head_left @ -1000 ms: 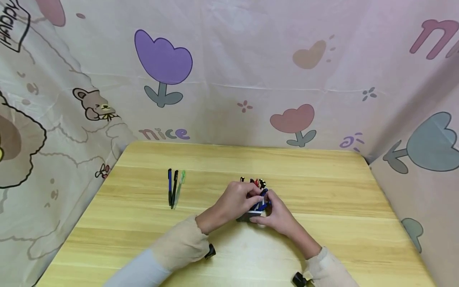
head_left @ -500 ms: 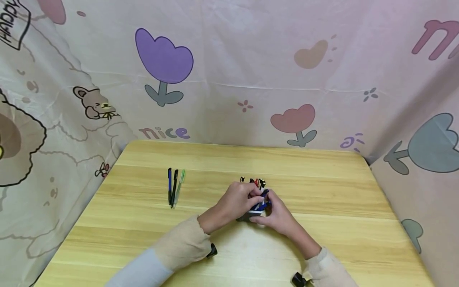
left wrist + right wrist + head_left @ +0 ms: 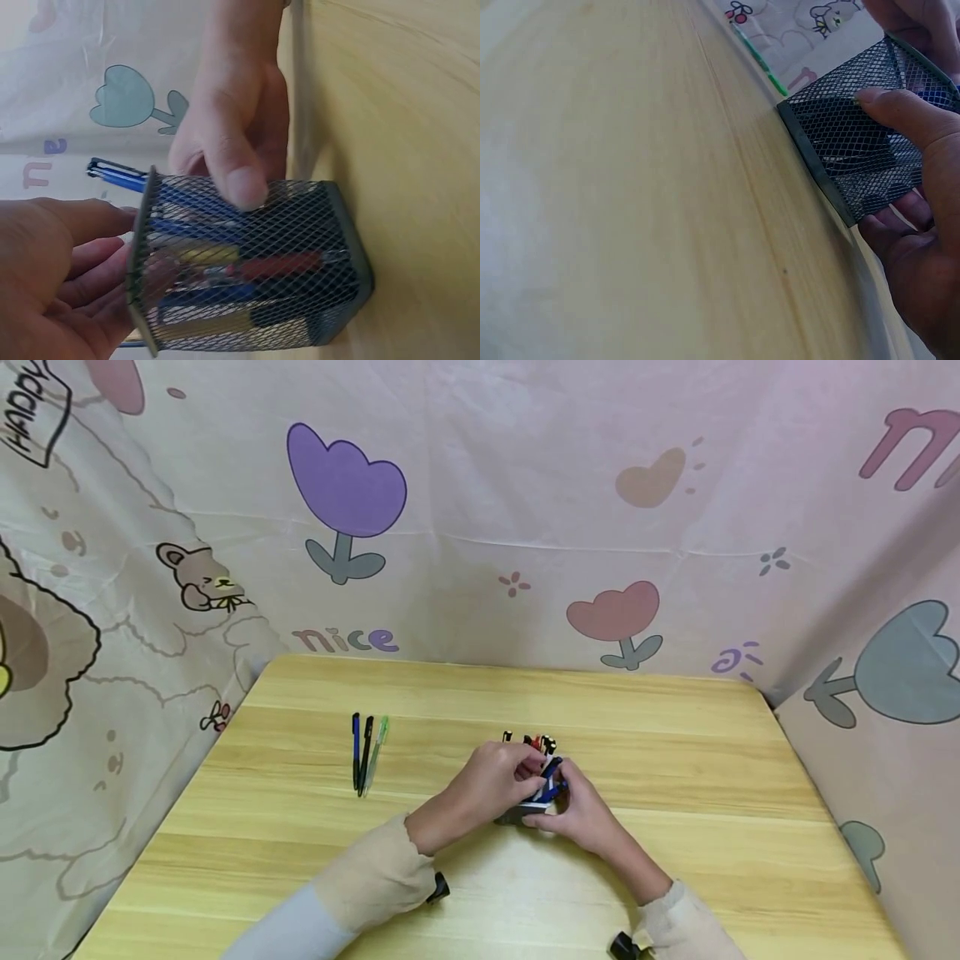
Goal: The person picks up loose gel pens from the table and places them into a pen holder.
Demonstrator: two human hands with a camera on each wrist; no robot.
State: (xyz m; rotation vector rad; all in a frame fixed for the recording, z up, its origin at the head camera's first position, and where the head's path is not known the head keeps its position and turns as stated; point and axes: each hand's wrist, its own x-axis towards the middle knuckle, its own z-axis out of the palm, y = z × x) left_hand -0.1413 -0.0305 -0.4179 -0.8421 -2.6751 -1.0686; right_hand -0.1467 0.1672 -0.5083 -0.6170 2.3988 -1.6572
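A black metal-mesh pen holder (image 3: 519, 815) stands on the table with several pens in it. My right hand (image 3: 590, 812) grips its right side, the thumb lying across the mesh in the right wrist view. From the left, my left hand (image 3: 489, 782) reaches over the rim, its fingers among the pens; what they touch inside is partly hidden. A blue pen (image 3: 120, 177) sticks out past the rim in the left wrist view. Through the mesh there, a red pen (image 3: 281, 265) shows lower down.
On the wooden table (image 3: 300, 877), to the left, lie a blue pen (image 3: 356, 752), a black pen (image 3: 365, 756) and a green-capped clear pen (image 3: 377, 752) side by side. A printed cloth (image 3: 465, 510) hangs behind the table and along both sides.
The left thumb and fingers have shifted slightly at the holder's mouth, showing more of the blue pens. The right hand and the holder stay in place.
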